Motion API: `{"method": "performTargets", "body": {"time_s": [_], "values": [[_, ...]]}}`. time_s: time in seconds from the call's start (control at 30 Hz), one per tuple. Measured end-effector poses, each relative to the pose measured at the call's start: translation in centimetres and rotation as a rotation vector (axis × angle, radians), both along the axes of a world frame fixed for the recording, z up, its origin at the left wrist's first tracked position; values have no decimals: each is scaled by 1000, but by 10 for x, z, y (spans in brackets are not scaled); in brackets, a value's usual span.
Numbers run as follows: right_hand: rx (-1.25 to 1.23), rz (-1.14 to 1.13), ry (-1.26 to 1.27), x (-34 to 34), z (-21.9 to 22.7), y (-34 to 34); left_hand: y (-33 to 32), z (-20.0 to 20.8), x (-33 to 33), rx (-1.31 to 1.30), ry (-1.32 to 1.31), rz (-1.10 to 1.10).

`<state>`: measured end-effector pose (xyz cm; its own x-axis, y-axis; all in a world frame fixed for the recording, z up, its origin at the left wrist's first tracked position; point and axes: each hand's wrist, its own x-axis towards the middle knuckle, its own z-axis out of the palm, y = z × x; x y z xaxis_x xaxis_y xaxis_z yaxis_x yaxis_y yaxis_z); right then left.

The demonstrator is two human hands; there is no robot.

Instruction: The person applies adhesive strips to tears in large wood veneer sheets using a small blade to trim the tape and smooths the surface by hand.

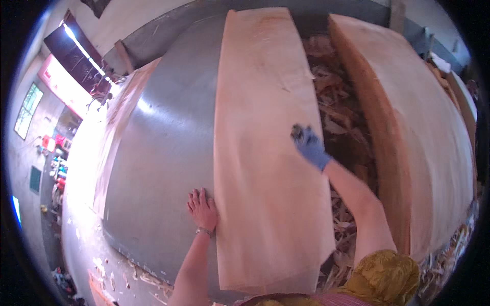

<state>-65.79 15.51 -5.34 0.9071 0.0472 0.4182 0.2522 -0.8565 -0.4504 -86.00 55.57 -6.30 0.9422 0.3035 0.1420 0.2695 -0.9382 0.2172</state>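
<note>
A long, pale wood veneer sheet (268, 168) lies lengthwise before me on a smooth grey tabletop (163, 153). Flat on that tabletop, beside the sheet's left edge, rests my bare left hand (202, 210) with its fingers spread. My right hand (311, 149), in a blue-grey glove, is over the right part of the sheet. Its fingers are curled around something small and dark (296, 131), too blurred to make out. A few dark marks and a small split show on the sheet's far part.
On the right stands a tall stack of veneer sheets (408, 127). Torn veneer scraps (339, 112) fill the gap between it and the table. More veneer (125, 117) lies along the table's left side, in bright glare. A low grey wall (178, 25) runs behind.
</note>
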Motion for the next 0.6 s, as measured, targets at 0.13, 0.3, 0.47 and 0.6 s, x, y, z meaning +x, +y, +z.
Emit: {"method": "performTargets", "body": {"time_s": [0.13, 0.3, 0.47, 0.6], "values": [[-169, -160, -68, 167, -11, 15, 2, 2, 2, 0, -10, 12], [-57, -323, 53, 272, -14, 38, -2, 8, 1, -5, 19, 34], [-73, -335, -5, 308, -40, 36, -5, 1, 13, -11, 49, 50], [26, -295, -43, 305, -45, 44, -3, 0, 10, -14, 47, 46]]}}
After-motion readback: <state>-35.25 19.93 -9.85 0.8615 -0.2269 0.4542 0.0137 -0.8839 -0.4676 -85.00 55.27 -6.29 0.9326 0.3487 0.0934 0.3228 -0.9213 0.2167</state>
